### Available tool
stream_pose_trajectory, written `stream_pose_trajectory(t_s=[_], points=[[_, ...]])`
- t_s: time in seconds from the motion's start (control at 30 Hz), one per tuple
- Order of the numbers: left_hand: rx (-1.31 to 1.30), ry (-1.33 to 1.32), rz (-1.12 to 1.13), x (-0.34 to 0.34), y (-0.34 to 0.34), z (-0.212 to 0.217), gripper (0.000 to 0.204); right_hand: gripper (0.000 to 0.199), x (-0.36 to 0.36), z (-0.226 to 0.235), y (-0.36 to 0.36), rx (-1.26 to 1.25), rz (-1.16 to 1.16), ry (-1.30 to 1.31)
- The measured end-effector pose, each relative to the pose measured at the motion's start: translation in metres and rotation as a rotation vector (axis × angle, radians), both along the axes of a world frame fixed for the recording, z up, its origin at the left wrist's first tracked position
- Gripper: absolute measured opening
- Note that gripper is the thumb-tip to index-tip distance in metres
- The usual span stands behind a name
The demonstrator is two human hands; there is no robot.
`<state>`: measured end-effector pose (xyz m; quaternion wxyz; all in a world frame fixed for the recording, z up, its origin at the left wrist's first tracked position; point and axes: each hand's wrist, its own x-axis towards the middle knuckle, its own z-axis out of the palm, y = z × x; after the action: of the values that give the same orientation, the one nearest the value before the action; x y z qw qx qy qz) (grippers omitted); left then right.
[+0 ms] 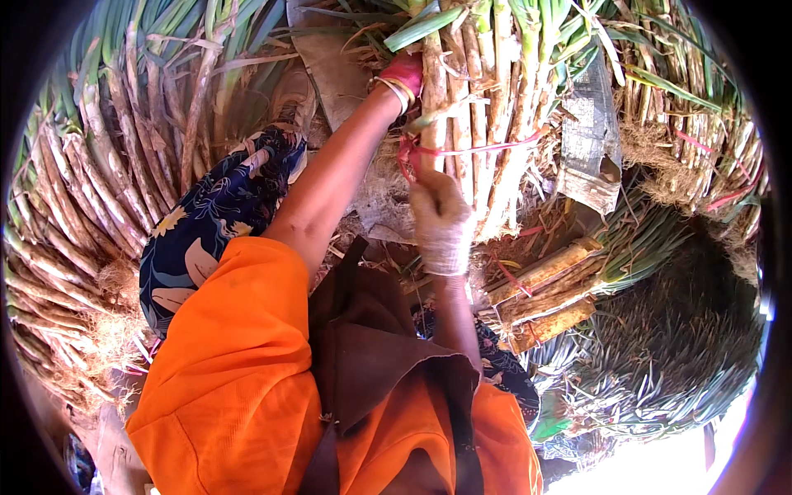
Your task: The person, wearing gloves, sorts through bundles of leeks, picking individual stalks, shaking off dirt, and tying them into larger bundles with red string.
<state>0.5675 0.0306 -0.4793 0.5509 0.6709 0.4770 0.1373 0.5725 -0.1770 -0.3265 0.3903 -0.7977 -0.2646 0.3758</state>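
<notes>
A thick bundle of green onions [483,107] stands upright in front of me, leafy ends at the far side. A pink string [495,149] runs round its lower stalks, with a tangled loop at the left. My right hand [443,221], in a whitish knit glove, is closed in a fist against the near left of the stalks, right beside this loop. It appears to grip the string, though the fingertips are hidden. My left hand [404,76], in a red glove with bangles at the wrist, is against the bundle's left side higher up; its fingers are hidden behind the stalks.
More long onions [99,181] lie piled on the left, roots toward me. Tied bundles [676,124] stand at the far right. A smaller tied bundle [544,289] lies right of my lap, before a mass of green leaves [660,363]. A grey woven sheet [590,140] hangs beside the upright bundle.
</notes>
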Motion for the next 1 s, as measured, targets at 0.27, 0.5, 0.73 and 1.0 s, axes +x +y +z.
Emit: stream_pose_trajectory(t_s=[0.27, 0.5, 0.73, 1.0], points=[[0.331, 0.534, -0.436, -0.007, 0.014, 0.029, 0.034, 0.032, -0.043, 0.007, 0.003, -0.255, 0.132, 0.525], [0.778, 0.815, -1.091, -0.011, 0.008, 0.037, 0.024, 0.028, -0.034, -0.111, 0.017, -0.022, -0.487, 0.792], [1.142, 0.789, -1.383, -0.022, 0.008, 0.061, 0.022, 0.025, -0.04, -0.08, 0.048, 0.323, -0.577, 1.306], [0.456, -0.113, -0.56, -0.051, 0.006, 0.108, 0.02, 0.031, 0.087, 0.014, 0.002, 0.403, -0.251, 0.8]])
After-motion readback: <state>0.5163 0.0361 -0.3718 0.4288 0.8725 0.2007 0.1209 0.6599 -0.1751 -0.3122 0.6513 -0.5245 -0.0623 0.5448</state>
